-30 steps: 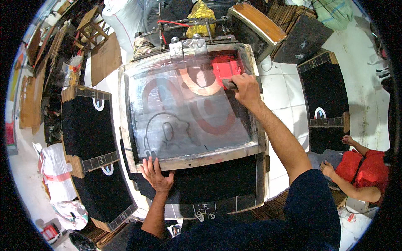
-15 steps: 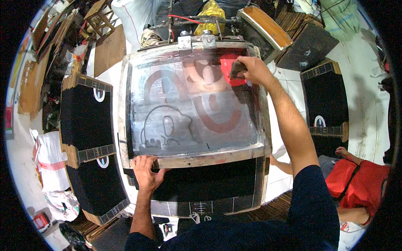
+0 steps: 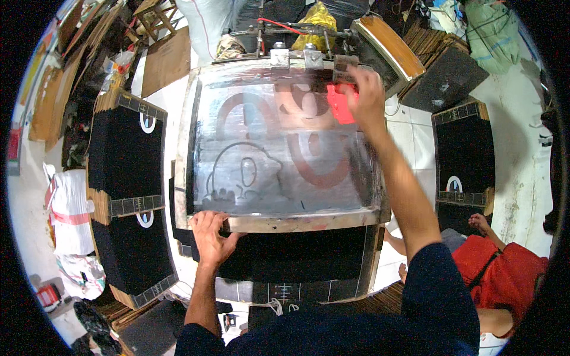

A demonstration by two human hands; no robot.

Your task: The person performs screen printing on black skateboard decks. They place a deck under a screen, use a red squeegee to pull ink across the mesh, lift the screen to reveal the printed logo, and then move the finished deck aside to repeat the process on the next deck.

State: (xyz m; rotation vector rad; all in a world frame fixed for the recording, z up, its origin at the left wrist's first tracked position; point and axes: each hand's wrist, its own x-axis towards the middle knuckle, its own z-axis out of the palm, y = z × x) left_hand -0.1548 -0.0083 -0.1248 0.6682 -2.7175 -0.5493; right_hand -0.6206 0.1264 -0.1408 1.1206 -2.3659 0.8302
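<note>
A screen-printing frame (image 3: 278,221) with a translucent mesh bearing round cartoon shapes lies over a black-clad board (image 3: 291,258). My left hand (image 3: 212,236) curls its fingers over the frame's front edge. Near the upper right corner, my right hand (image 3: 368,95), smeared by motion, grips a small dark squeegee (image 3: 345,66) just beside a patch of thick red ink (image 3: 338,105). Metal clamps (image 3: 279,57) hold the frame's back edge to a bar.
Printed black panels on boards stand left (image 3: 127,154) and right (image 3: 463,148). A co-worker in red clothing (image 3: 504,267) sits lower right. Behind are a yellow bag (image 3: 320,26), a wooden-topped box (image 3: 386,44) and stacked boards (image 3: 436,71). White sacks (image 3: 71,219) lie left.
My right hand has moved up toward the frame's back right corner with the squeegee. My left hand stays on the front edge. The scene sits slightly higher and farther right in view.
</note>
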